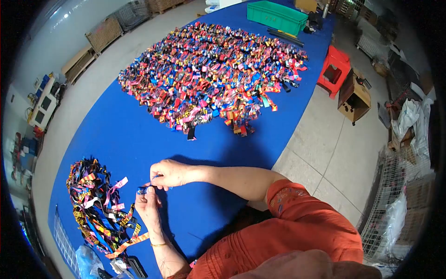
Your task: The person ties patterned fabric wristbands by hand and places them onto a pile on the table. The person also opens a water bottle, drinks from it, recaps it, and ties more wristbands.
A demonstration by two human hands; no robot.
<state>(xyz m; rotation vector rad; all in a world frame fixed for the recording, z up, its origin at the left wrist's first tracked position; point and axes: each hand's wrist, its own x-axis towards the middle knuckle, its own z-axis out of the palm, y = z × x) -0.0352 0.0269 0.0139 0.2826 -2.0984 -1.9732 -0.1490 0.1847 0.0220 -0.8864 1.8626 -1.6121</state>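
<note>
My left hand (147,207) is closed, thumb and fingers pinching a small blue patterned ribbon strip (142,190). Just above it, my right hand (169,174) bends inward with its fingertips pinched together on what looks like the same blue strip; the exact grip is partly hidden. Both hands are close together over the blue tabletop (118,144). Left of them lies a loose heap of multicoloured ribbon strips (95,209), with an orange patterned strip (127,244) reaching toward my left wrist.
Many small folded ribbon pieces (209,74) cover the table's far part in rows. A green crate (276,17) stands at the far edge. A clear plastic bag (88,262) lies near left. Beside the table are a red stool (334,69) and cardboard box (355,97).
</note>
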